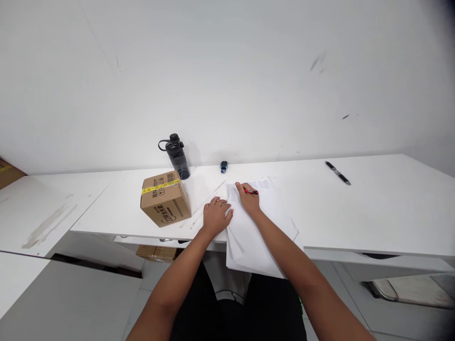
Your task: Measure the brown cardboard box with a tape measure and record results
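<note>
Big white wall (249, 85), long white desk (373, 208) up against it, and I can see loose paper sheets (256, 241) mid-desk, hanging over the near edge. Cardboard box (165, 199) sits to their left, dark bottle (177, 158) standing just behind it. Left hand's (216, 215) resting loosely, fingertips at the sheets' left edge; right hand's (250, 200) on their far part. Black pen (337, 173) lies over right, blue watch (223, 166) far middle, and smallest, a red pen (253, 192) pinched in that right hand.

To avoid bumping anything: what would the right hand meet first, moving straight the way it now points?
Past the paper under it, the right hand would probably meet the watch first, though its exact line and depth are unclear.
</note>
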A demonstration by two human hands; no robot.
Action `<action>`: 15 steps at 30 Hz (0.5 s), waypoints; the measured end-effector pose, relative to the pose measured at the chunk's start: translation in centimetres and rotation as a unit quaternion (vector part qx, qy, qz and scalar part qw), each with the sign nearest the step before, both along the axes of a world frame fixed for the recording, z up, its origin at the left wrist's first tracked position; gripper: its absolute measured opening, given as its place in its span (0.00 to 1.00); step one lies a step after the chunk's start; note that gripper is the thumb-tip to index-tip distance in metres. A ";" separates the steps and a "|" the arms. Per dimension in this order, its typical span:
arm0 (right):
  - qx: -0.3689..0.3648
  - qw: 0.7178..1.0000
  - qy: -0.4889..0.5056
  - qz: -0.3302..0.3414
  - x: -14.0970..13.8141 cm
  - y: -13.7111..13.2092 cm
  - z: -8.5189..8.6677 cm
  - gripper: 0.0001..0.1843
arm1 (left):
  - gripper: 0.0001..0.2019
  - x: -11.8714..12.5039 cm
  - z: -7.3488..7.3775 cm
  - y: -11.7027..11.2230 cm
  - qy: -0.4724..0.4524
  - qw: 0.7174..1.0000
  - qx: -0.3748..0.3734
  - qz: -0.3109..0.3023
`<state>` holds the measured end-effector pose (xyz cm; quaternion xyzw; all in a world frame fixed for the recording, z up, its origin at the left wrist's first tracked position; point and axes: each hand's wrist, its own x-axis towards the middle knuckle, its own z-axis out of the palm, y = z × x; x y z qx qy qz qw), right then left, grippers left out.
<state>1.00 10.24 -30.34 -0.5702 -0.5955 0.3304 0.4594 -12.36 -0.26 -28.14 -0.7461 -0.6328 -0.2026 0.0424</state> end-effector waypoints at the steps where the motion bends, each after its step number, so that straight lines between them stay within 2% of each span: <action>1: -0.005 1.000 0.003 0.004 0.0 0.0 0.0 0.27 | 0.11 0.0 0.0 0.0 -0.001 1.000 0.002 0.000; 4: -0.015 1.000 0.014 0.012 0.0 -0.1 0.1 0.27 | 0.10 0.1 -0.1 -0.1 -0.005 1.000 0.007 0.002; 10: 0.008 0.999 0.040 -0.015 0.1 -0.6 0.6 0.27 | 0.10 0.3 -0.2 -0.2 -0.009 1.000 0.015 0.010; 15: 0.084 0.994 0.075 -0.003 0.1 -0.9 0.6 0.23 | 0.09 0.4 0.0 -0.2 -0.005 1.000 0.013 0.013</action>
